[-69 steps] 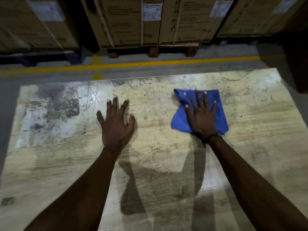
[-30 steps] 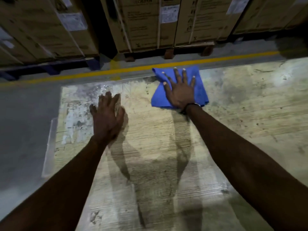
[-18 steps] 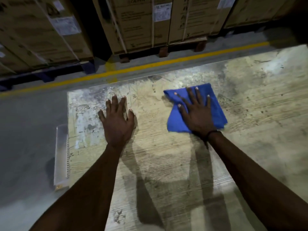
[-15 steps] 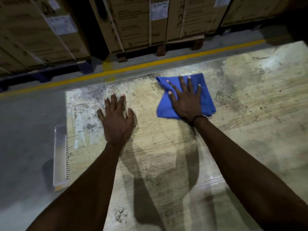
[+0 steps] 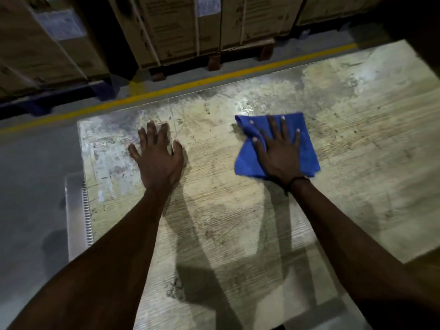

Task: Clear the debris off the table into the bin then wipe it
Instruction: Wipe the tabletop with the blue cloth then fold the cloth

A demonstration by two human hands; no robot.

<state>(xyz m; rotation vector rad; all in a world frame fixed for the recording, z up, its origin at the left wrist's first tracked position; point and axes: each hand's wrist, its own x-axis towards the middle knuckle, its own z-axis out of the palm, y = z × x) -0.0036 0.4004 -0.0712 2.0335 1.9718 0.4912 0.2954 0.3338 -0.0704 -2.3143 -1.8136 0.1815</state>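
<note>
A dim warehouse floor surrounds a worn, scratched wooden table (image 5: 238, 222), its pale top stained and streaked but showing no loose debris, so clearing looks finished and wiping is the step in hand. Nearest, both forearms reach out over the top. Off the table's left edge sits a clear plastic bin (image 5: 76, 210), only its rim and ribbed side showing; its contents cannot be made out. Further out, the left hand (image 5: 158, 158) lies flat on the bare wood with fingers spread, holding nothing, seemingly bracing. To its right and well apart, the right hand (image 5: 279, 153) presses a folded blue cloth (image 5: 307, 144) against the table, fingers straight and splayed on top of it rather than curled round it. Beyond the table's far edge runs a yellow floor line (image 5: 214, 79), then strapped cardboard cartons (image 5: 181, 29) on pallets. The next move likely calls for sliding the cloth under steady downward pressure across the grimy, greyer patches toward the far left corner and the right side
</note>
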